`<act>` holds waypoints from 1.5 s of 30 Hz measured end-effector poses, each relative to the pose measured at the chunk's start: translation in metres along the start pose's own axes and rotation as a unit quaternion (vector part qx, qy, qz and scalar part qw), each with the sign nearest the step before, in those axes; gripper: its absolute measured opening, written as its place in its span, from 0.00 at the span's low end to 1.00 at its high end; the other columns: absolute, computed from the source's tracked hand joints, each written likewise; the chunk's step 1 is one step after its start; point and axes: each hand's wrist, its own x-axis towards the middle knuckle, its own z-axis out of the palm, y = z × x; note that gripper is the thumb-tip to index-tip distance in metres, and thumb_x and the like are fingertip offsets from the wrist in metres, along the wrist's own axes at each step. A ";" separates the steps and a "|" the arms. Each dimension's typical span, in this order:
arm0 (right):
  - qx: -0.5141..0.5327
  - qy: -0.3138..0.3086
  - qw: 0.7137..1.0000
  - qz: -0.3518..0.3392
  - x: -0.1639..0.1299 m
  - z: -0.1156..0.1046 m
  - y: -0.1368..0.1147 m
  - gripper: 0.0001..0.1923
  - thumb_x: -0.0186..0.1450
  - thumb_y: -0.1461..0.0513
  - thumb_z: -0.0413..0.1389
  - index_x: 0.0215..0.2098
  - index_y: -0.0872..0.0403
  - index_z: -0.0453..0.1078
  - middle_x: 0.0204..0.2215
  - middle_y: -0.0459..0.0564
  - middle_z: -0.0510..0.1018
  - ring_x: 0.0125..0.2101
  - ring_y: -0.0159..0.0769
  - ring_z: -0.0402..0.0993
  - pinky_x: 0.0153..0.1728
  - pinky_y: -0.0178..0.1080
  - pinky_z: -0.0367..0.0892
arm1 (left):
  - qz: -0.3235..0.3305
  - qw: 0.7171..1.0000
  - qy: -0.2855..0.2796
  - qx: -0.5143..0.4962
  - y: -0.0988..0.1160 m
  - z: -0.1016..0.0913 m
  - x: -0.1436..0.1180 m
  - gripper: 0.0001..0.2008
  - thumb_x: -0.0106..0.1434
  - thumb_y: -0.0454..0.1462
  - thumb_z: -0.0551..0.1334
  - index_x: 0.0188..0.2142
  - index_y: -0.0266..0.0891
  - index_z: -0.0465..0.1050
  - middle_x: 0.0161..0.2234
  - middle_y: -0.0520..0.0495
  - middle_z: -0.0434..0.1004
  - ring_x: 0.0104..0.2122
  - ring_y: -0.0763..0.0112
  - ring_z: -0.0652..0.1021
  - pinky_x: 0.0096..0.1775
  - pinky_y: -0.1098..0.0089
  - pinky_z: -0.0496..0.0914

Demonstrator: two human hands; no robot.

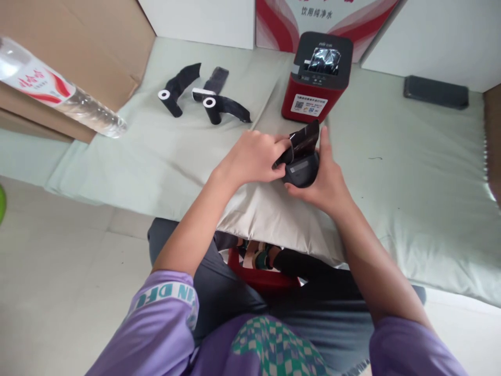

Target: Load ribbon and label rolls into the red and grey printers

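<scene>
A dark rounded case (pixel 304 175) with a small grey label is held in my right hand (pixel 326 180), thumb below it and fingers around its right side. My left hand (pixel 260 155) is closed on a glossy black film strip (pixel 307 140) that rises from the top of the case. The strip curls toward my left fingers; whether it is attached inside the case is hidden. Both hands are just above the front edge of the cloth-covered table (pixel 391 209). Just behind them stands a red and black box-shaped device (pixel 319 78) with a small screen.
Black ribbon rolls with white-ended cores, one left (pixel 174 91) and one right (pixel 221 107), lie at the back left beside a dark flat strip (pixel 216 79). A clear water bottle (pixel 58 89) is at far left. A black phone-like slab (pixel 436 92) lies back right.
</scene>
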 end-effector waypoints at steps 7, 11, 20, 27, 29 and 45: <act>-0.012 0.015 0.999 0.039 0.000 -0.001 -0.006 0.75 0.49 0.53 0.71 0.83 0.53 0.32 0.59 0.59 0.81 0.54 0.63 0.82 0.49 0.58 0.81 | 0.042 0.999 0.011 0.016 -0.003 0.015 0.001 0.20 0.66 0.37 0.58 0.52 0.40 0.83 0.54 0.38 0.86 0.51 0.53 0.85 0.48 0.57 0.76; -0.013 0.021 0.998 0.049 -0.001 0.001 -0.002 0.76 0.50 0.53 0.71 0.83 0.54 0.31 0.58 0.60 0.81 0.52 0.64 0.83 0.46 0.57 0.81 | 0.036 0.999 0.009 0.021 -0.008 0.010 0.000 0.20 0.67 0.39 0.59 0.54 0.42 0.83 0.55 0.39 0.86 0.54 0.53 0.84 0.50 0.57 0.76; -0.018 0.017 1.000 0.005 -0.002 0.004 0.005 0.78 0.50 0.49 0.74 0.83 0.46 0.29 0.62 0.60 0.76 0.56 0.66 0.78 0.56 0.65 0.76 | 0.009 0.999 -0.044 -0.027 -0.025 -0.003 0.000 0.30 0.69 0.50 0.63 0.66 0.43 0.74 0.60 0.41 0.84 0.54 0.52 0.84 0.51 0.60 0.74; -0.001 0.029 1.000 -0.003 -0.004 0.008 0.009 0.75 0.51 0.48 0.74 0.83 0.44 0.32 0.62 0.60 0.75 0.58 0.65 0.77 0.56 0.66 0.75 | 0.004 0.998 -0.053 -0.025 -0.019 -0.001 0.000 0.26 0.70 0.45 0.62 0.65 0.43 0.76 0.55 0.41 0.86 0.49 0.55 0.85 0.47 0.62 0.73; 0.001 0.030 1.000 0.004 -0.004 0.009 0.008 0.75 0.51 0.48 0.74 0.83 0.45 0.32 0.63 0.61 0.75 0.58 0.66 0.77 0.55 0.66 0.75 | 0.005 0.999 -0.048 -0.022 -0.019 0.002 0.000 0.26 0.70 0.45 0.62 0.65 0.43 0.76 0.55 0.40 0.86 0.49 0.55 0.85 0.46 0.62 0.73; 0.011 -0.010 1.000 -0.008 -0.001 0.005 0.000 0.75 0.51 0.48 0.75 0.82 0.52 0.35 0.63 0.66 0.76 0.63 0.71 0.74 0.63 0.69 0.69 | 0.160 0.986 0.049 -0.002 -0.022 0.022 -0.001 0.17 0.76 0.44 0.60 0.58 0.48 0.83 0.60 0.41 0.84 0.62 0.52 0.80 0.60 0.50 0.72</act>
